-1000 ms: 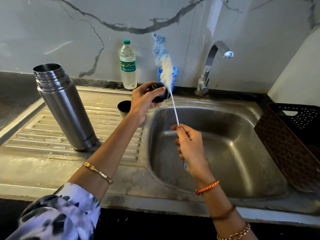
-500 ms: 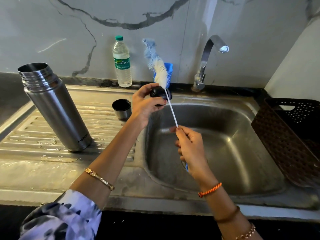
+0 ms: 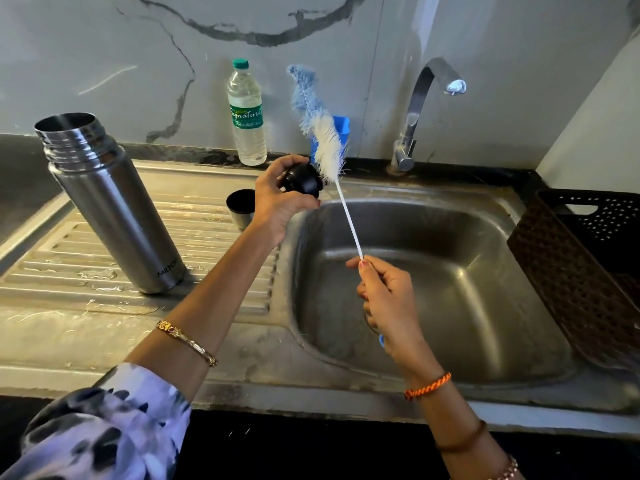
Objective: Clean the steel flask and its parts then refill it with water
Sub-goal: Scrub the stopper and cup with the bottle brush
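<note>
Sink (image 3: 485,306): steel basin set in the worktop (image 3: 104,341); serves as the landmark for all places below.
Draining board (image 3: 104,265): ribbed steel surface to the left of the sink, wet in patches.
Basket (image 3: 588,271): dark perforated basket at the right edge of the sink.
Steel flask (image 3: 110,206): stands uncapped on the draining board, well left of the sink, mouth open and threads bare.
Tap (image 3: 419,109): curved spout behind the sink, at its far rim.
Water bottle (image 3: 246,112): clear plastic, green cap, upright behind the sink's left far corner against the wall.
Bottle brush (image 3: 322,133): blue and white bristles raised above the sink's far left rim; thin white stem slanting down over the basin.
Left hand (image 3: 277,206): over the sink's left rim; grip closed round the black stopper, fingers curled about it.
Right hand (image 3: 388,299): above the basin; grip closed round the brush's stem and handle, thumb and fingertips pinching the stem.
Cup lid (image 3: 240,207): dark-lined steel cup upright on the draining board, just left of the sink.
Black stopper (image 3: 303,180): held just beside the white bristles; whether they touch cannot be told.
</note>
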